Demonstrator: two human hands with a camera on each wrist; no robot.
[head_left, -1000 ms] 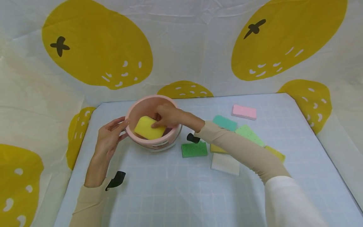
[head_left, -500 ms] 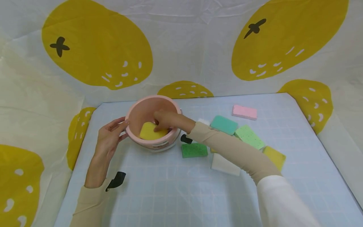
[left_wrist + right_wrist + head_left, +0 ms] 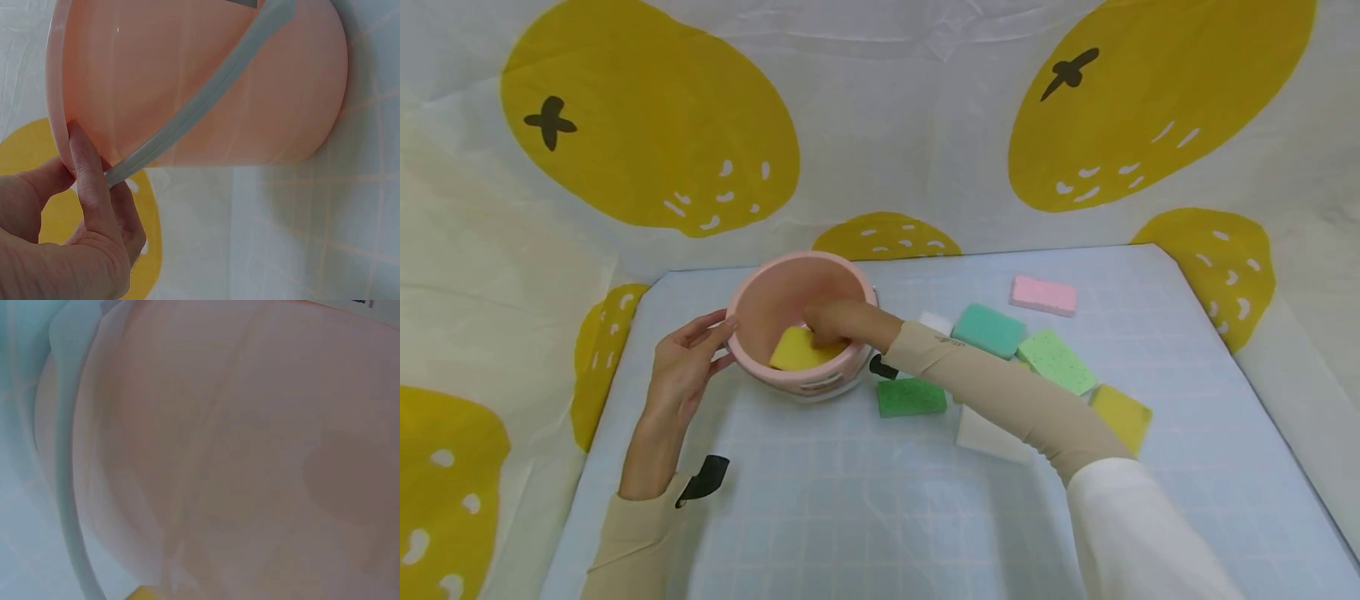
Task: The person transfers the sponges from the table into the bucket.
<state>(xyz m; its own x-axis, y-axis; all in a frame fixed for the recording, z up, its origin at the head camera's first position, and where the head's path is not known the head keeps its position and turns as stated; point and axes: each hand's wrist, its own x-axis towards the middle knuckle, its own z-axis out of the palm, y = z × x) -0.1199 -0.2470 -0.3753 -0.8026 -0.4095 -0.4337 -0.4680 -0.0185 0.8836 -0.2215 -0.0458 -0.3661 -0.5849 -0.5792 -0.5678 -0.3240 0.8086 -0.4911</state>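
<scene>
The left hand (image 3: pixel 685 367) pinches the bucket (image 3: pixel 767 308) at its rim, probably to steady it while the other hand works inside. The left wrist view shows its fingers (image 3: pixel 94 187) clamped on that edge, one lying against the outer wall just under the lip. The handle (image 3: pixel 200 110) slants down the wall from right beside those fingers, so the grip looks set close to where it joins the rim.

The right hand (image 3: pixel 842 322) is down inside the bucket, over the right end of the yellow sponge (image 3: pixel 797 352), which lies low in there, its visible part to the left of the fingers. Those fingertips are hidden, and the right wrist view shows mainly the bucket's outer wall, so I cannot tell whether they are clamped on the sponge or only pressing it. That arm comes in from the right over the rim, wrist bent downward, sleeve (image 3: pixel 1000 392) crossing above the table (image 3: pixel 820 500); the left forearm rises steeply from below, palm side toward the bucket.

Outside the wall, to the right of the right fingers, more sponges lie loosely grouped, perhaps for easy reach: green (image 3: pixel 912 398) nearest, then white (image 3: pixel 992 435), teal (image 3: pixel 988 331), light green (image 3: pixel 1057 362) and a second yellow (image 3: pixel 1122 417), with pink (image 3: pixel 1043 296) apart beyond them
</scene>
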